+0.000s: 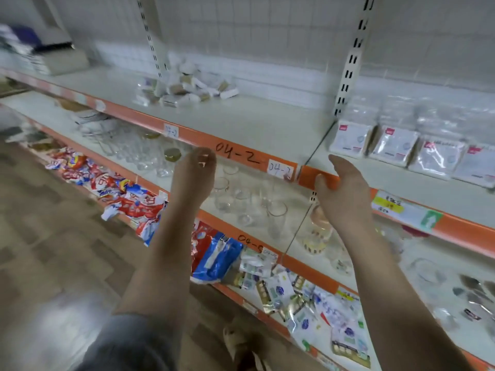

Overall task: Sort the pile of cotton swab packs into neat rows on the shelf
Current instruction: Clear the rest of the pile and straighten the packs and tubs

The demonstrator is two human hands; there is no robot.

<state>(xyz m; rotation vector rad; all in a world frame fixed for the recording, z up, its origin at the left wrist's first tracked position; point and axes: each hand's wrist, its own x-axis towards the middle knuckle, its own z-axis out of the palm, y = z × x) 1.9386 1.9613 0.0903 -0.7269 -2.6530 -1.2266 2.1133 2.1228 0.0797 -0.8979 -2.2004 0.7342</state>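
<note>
- Wood-patterned flooring (pixel 40 236) runs along the near left, beside white shelving with orange front edges
- Nearest us, the bottom shelf holds a jumble of small printed sachets (pixel 316 298) on the right and red, white and blue bags (pixel 126 194) further left
- We see our left hand (pixel 194 175) raised in front of the middle shelf, fingers loosely curled at the tips and holding nothing that we can make out; the frame is blurred there
- Our right hand (pixel 345 191) is up near the orange shelf edge (pixel 329 178), fingers fairly straight and close together, thumb apart, holding nothing; we cannot tell whether it touches the edge
- Behind the hands, the middle shelf carries clear drinking glasses (pixel 241 196) and jars with gold lids (pixel 172 154)
- A handwritten "04-2" label (pixel 237 153) marks the top shelf's edge
- On the top shelf (pixel 241 121), a row of flat bagged packs (pixel 396 148) stands at the right, near the front
- Farther back and to the left, the pile of cotton swab packs (pixel 190 87) lies loose against the white back wall beside a slotted upright (pixel 150 36), well apart from both hands
</note>
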